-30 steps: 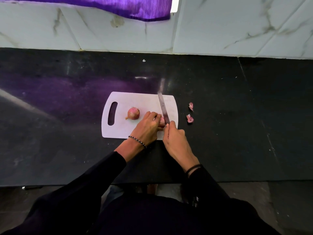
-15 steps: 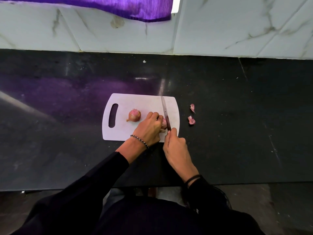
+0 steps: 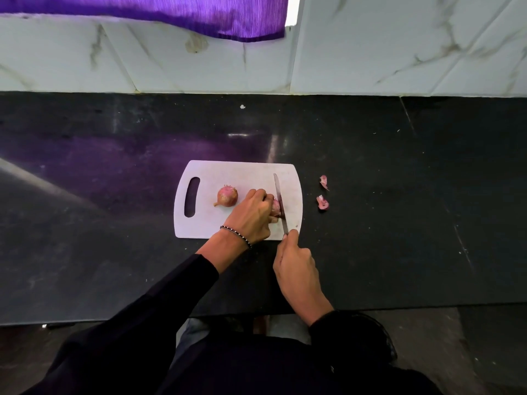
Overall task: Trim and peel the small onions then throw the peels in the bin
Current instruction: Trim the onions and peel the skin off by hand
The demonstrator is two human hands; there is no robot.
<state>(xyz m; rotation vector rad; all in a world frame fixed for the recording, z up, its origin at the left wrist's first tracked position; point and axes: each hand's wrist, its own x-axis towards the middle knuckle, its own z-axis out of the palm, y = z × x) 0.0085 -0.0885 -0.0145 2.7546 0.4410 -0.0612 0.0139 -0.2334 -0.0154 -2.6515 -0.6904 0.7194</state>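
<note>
A white cutting board (image 3: pixel 242 175) lies on the dark surface (image 3: pixel 399 209), with its handle hole on the left. The person stands in front of it, both arms in black sleeves.

The left hand (image 3: pixel 252 216) is on the board. Its fingers (image 3: pixel 260 195) are curled over a small onion (image 3: pixel 276 208) and hold it down near the right side of the board. Only a bit of pink shows past the fingers. A thin bead bracelet (image 3: pixel 236 235) sits on that wrist.

The right hand (image 3: pixel 296 266) is at the near edge of the board, partly over the dark surface. Its fingers are wrapped tight round the handle of a knife (image 3: pixel 280 201), and the handle is hidden inside the hand. The blade points away from the person and lies against the right side of the small onion. I cannot tell how deep it has cut.

A second onion (image 3: pixel 227 196) sits on the board just left of the left hand. It has its skin on, and a little tail sticks out to the left. No hand touches it.

Two pink bits lie on the dark surface just right of the board: the far peel (image 3: pixel 323 182) and the near peel (image 3: pixel 322 202).

Behind it all is a white tile wall (image 3: pixel 399 52), and a purple cloth (image 3: pixel 171 12) hangs at the top left.
</note>
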